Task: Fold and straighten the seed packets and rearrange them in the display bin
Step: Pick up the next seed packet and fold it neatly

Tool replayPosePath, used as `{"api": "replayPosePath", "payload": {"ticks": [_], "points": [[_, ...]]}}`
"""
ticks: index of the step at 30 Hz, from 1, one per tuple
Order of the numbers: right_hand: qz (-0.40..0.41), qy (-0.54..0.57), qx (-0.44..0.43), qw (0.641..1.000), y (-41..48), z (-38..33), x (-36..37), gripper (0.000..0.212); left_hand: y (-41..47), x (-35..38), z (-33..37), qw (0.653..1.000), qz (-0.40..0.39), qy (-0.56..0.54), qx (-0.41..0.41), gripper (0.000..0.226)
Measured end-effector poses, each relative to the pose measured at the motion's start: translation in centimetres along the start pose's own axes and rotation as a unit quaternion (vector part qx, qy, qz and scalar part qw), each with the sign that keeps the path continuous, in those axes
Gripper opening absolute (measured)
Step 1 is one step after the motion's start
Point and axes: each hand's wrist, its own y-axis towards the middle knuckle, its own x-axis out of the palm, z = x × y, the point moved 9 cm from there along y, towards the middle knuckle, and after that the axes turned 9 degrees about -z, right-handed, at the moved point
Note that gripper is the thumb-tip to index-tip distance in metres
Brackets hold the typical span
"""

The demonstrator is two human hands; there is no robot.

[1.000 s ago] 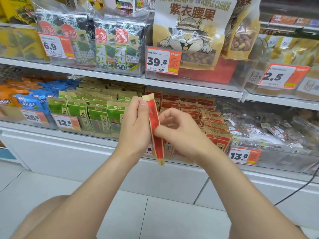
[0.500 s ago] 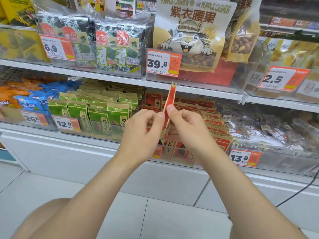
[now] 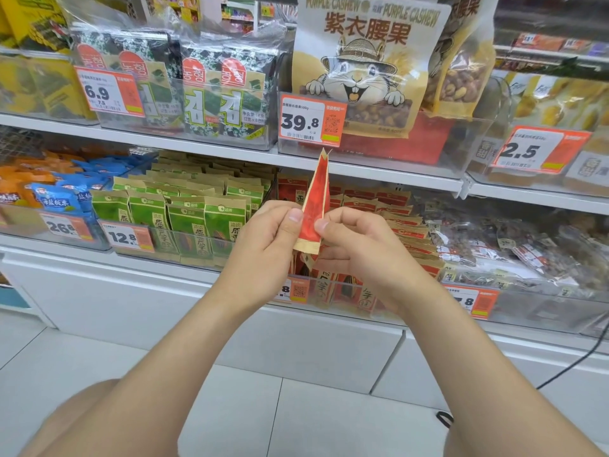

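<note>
your left hand (image 3: 267,245) and right hand (image 3: 359,249) both pinch the red seed packet (image 3: 316,199) near its lower end, a thumb pressed on either side. you hold it upright and edge-on, folded narrow, tip just under the 39.8 price tag (image 3: 311,120). it's up in the air, in front of the display bin (image 3: 346,301) of matching red packets, green packets (image 3: 184,219) just left.
</note>
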Motion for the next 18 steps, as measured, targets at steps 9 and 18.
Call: {"api": "replayPosePath", "payload": {"ticks": [9, 18], "points": [[0.082, -0.147, -0.050, 0.985, -0.7, -1.2, -1.1, 0.037, -0.7, -0.2, -0.7, 0.987, 0.058, -0.122, -0.087, 0.036], [0.150, -0.247, -0.066, 0.955, -1.0, -1.9, -1.8, 0.071, -0.1, -0.2, -0.7, 0.993, 0.033, -0.085, -0.077, 0.024]]}}
